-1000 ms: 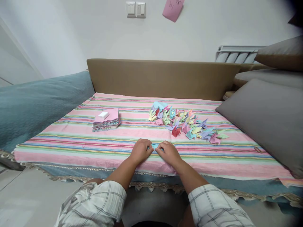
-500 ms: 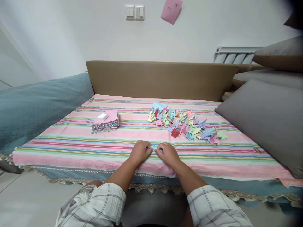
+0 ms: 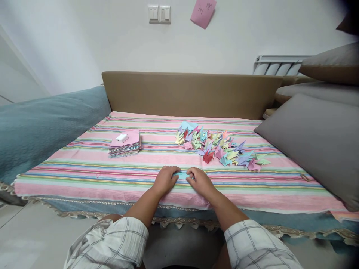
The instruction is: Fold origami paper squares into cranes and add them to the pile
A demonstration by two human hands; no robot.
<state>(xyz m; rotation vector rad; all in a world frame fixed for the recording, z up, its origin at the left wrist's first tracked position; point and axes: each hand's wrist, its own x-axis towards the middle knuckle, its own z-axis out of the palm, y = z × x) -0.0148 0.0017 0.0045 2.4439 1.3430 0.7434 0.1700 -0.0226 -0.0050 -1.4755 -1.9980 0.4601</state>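
I have a white wall [image 3: 126,45] across the back of my head-camera feed, and below it a sofa with a brown backrest [image 3: 190,95] and a blue-covered armrest [image 3: 56,116] at the left. A pink multicolor-striped cloth [image 3: 84,183] covers the seat, and a large gray cushion [image 3: 316,142] leans at its right end. Right of center on the cloth I see a crowded cluster of folded paper cranes [image 3: 207,157] in red, pink, yellow, green, blue and purple. Nearer the front edge are the left hand [image 3: 165,181] and the right hand [image 3: 201,182], facing each other with fingers curled, each thumb slightly apart from the forefinger; from here I can't tell whether either one is truly pinching. To the left sits a stack of square paper sheets [image 3: 125,149], pink on top. A pink note [image 3: 203,14] is on the wall, beside a double light switch [image 3: 159,15]. Between the two hands, low over the cloth, lies the light-blue paper [image 3: 182,176], its ends touched by the fingers. Smallest of all, a white block [image 3: 121,138] rests on the stack.
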